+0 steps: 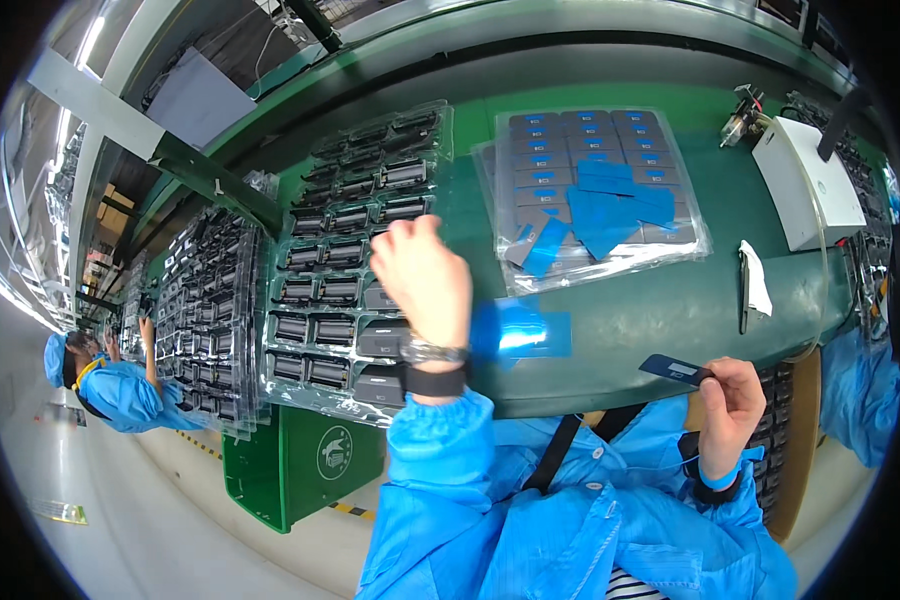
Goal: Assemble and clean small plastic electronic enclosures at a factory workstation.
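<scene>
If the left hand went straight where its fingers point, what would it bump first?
Probably the black parts just beyond the left hand, in the clear tray, but the hand's height is unclear, so it might pass above.

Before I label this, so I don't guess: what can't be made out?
Head view:
Left hand: what it touches, hidden beneath it.
Dark panel: one end, covered by the right hand.
Tray panels: some parts hidden under blue films.
Far-right blue clothing: cut off by dark rim.

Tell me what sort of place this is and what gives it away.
Probably a factory assembly line: rows of black parts in clear trays, a green workbench, and a co-worker in a blue smock and cap.
</scene>
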A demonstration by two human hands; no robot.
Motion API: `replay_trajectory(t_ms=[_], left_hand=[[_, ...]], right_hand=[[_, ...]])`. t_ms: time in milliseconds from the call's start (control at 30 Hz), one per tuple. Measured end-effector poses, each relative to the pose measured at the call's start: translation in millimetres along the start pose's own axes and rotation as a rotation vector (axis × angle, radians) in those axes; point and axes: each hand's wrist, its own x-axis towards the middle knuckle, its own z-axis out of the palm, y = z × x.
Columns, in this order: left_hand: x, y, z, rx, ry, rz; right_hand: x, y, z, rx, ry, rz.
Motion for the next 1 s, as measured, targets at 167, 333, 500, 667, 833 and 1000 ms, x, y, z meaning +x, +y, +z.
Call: replay_trajectory(t_ms=[167,333,500,667,833,1000], left_hand=[[4,-30,24,0.154,-0.125,-0.244],[6,-36,35,0.183,-0.21,-0.223],[10,-28,31,0.192,-0.111,-0.249],[16,-23,31,0.122,-0.146,-0.247],[15,-25,33,-0.058,-0.021,-0.289],[21,-17,20,-0.094,-0.081,-0.347]], right_hand=[[2,5,13,0.057,-0.059,0.046],[2,3,10,0.06,-0.078,0.052],[2,2,4,0.058,-0.041,0.059],[-1,1,-2,0.067,-0.047,0.052],[-4,1,-8,0.078,-0.01,0.047],[-7,0,-15,0.076,0.003,0.045]])
